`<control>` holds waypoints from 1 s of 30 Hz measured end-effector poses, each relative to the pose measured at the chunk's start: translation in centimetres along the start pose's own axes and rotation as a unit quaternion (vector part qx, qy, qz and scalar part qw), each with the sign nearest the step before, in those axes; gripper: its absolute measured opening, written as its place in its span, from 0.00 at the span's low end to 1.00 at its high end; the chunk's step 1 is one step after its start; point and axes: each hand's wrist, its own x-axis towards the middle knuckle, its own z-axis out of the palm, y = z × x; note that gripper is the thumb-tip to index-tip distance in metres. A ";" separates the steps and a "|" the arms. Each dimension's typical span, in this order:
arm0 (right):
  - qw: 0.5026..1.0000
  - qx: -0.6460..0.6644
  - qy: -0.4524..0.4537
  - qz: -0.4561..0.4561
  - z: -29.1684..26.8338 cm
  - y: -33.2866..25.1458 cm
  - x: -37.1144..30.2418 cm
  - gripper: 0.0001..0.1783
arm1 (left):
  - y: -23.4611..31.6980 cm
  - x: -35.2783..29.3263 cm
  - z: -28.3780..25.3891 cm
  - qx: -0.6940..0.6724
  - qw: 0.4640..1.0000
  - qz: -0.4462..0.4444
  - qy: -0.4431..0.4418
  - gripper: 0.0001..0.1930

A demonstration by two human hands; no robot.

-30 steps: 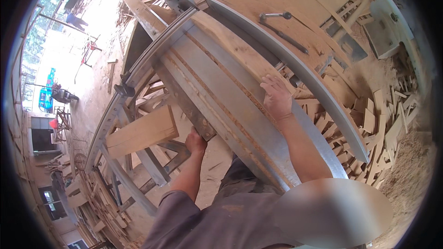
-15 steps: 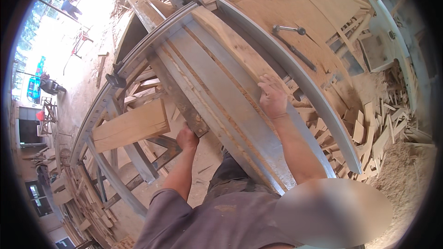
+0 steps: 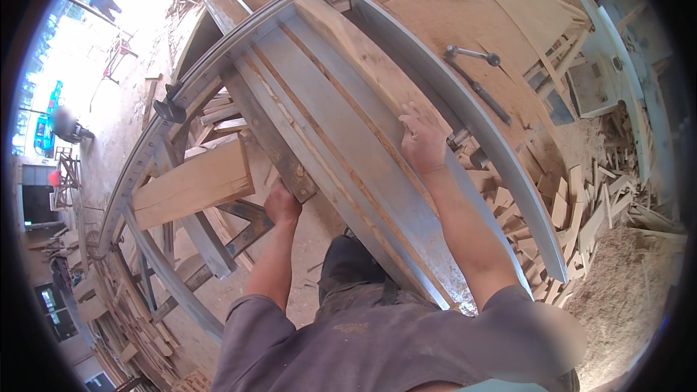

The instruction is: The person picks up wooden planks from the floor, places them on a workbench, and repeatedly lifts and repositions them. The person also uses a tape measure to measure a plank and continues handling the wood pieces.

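Observation:
A long wooden plank (image 3: 370, 51) lies lengthwise along the right side of a grey metal table (image 3: 327, 94). My right hand (image 3: 422, 141) rests on the plank's near end, fingers spread over its top and edge. On the table's left side runs a dark, worn metal bar (image 3: 261, 120). My left hand (image 3: 282, 205) is closed around the near end of this bar, and its fingertips are partly hidden. Narrow wood-coloured strips (image 3: 319, 76) run along the table between its metal surfaces.
A grey metal rail (image 3: 465, 123) stands right of the plank. Beyond it, a lever with a round knob (image 3: 475, 54) sits on a dusty board. A wide wooden board (image 3: 192, 183) rests across the frame at left. Offcuts (image 3: 573, 210) and sawdust (image 3: 617, 283) lie at right.
The view has shifted slightly. The gap between the plank and the grey rail looks wider, and a metal fitting beside my right hand shows more. Both hands keep their places on plank and bar.

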 end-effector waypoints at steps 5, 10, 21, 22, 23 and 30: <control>1.000 -0.002 0.004 -0.002 1.9 -0.7 2.3 0.12 | -0.6 3.1 -0.6 0.021 0.999 -0.016 -0.023 0.16; 1.000 0.021 0.016 -0.007 4.6 -1.2 5.0 0.10 | -1.0 6.4 -1.7 0.016 0.999 -0.018 -0.025 0.17; 0.999 0.005 0.023 -0.025 12.7 -1.9 12.1 0.11 | -2.8 17.5 -2.5 0.007 1.000 -0.004 0.008 0.17; 0.999 -0.004 0.021 -0.030 13.4 -2.1 12.9 0.11 | -3.0 18.5 -2.7 -0.006 1.000 -0.005 0.012 0.17; 0.999 -0.014 0.019 -0.036 14.0 -2.2 13.5 0.11 | -3.3 19.5 -2.8 -0.004 1.000 -0.003 0.012 0.18; 0.998 0.028 0.040 -0.046 18.8 -3.1 18.1 0.11 | -3.7 26.0 -4.7 0.003 1.000 -0.001 0.008 0.22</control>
